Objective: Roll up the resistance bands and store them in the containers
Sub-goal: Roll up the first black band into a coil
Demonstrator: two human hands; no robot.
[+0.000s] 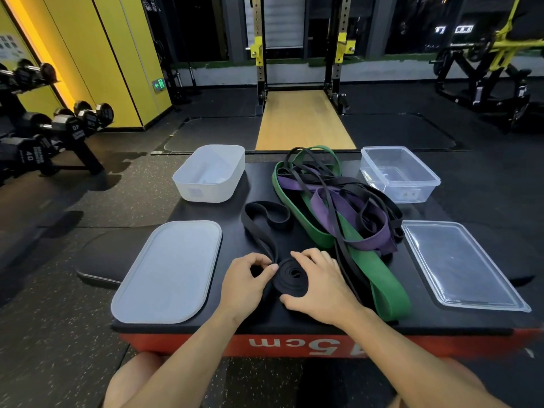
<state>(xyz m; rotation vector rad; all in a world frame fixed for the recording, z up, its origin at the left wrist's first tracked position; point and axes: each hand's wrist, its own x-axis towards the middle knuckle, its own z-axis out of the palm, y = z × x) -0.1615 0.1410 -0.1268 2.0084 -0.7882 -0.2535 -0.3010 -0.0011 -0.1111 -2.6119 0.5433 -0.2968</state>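
Two bare forearms reach in over a box (235, 213) to a half-rolled black band (291, 278), which lies flat between the hands. The right hand (321, 285) cups the coil, fingers curled over its far edge and thumb against its near edge. The left hand (245, 278) pinches the strap between thumb and forefinger just where it feeds onto the coil. Beyond the left hand the unrolled part of the band runs away in a long loop.

Rolling of this first band looks to be well under way but not finished. Next, the right hand would need to keep the coil tight while the left feeds in the slack, so the turns do not spring loose.

Just right of the right hand sits a tangled pile of bands (338, 207), green, purple and black, none rolled. Past the left hand stands a white tub (206, 192); past the pile, a clear tub (412, 194). A white lid (167, 275) lies left of the left hand, and a clear lid (459, 266) well to the right of the right hand.
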